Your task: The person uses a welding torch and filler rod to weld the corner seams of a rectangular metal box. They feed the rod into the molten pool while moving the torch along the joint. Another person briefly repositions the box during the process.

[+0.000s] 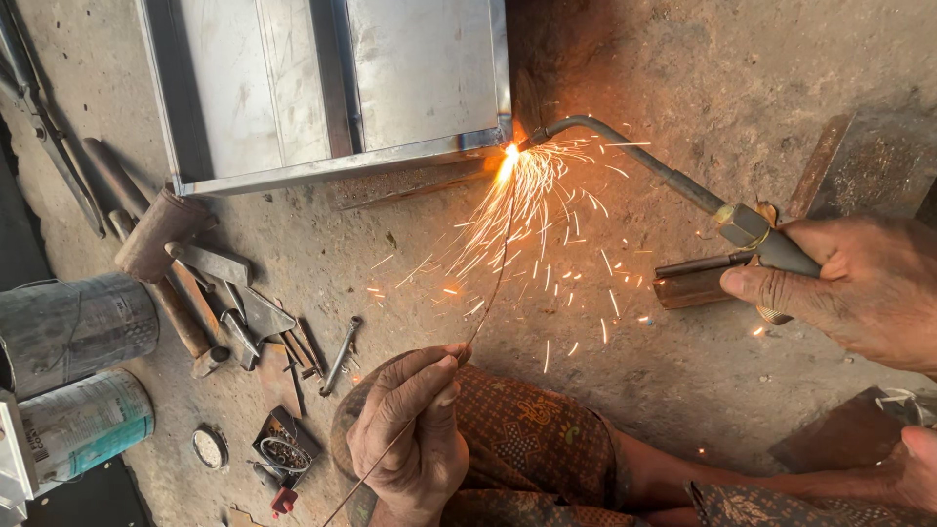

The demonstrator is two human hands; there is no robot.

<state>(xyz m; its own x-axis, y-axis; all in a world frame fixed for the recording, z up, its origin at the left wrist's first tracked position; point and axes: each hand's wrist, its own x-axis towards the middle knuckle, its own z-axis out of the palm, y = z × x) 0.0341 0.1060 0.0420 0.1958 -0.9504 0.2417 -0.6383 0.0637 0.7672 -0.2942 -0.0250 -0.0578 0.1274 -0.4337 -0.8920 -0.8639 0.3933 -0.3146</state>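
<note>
Bright sheet-metal box [332,88], smooth with a dull silvery sheen, sits on a rough, gritty, matt grey floor [683,59]. The torch [673,181] shows a dark matt metal tube with a brassy, slightly glossy fitting near its grip. The filler rod [493,283] is thin bare wire. Patterned brown cloth [527,449] looks soft and matt. Rusty, scuffed metal scraps [234,293] lie matt, and two cans [78,371] carry dusty, worn paper labels.
</note>
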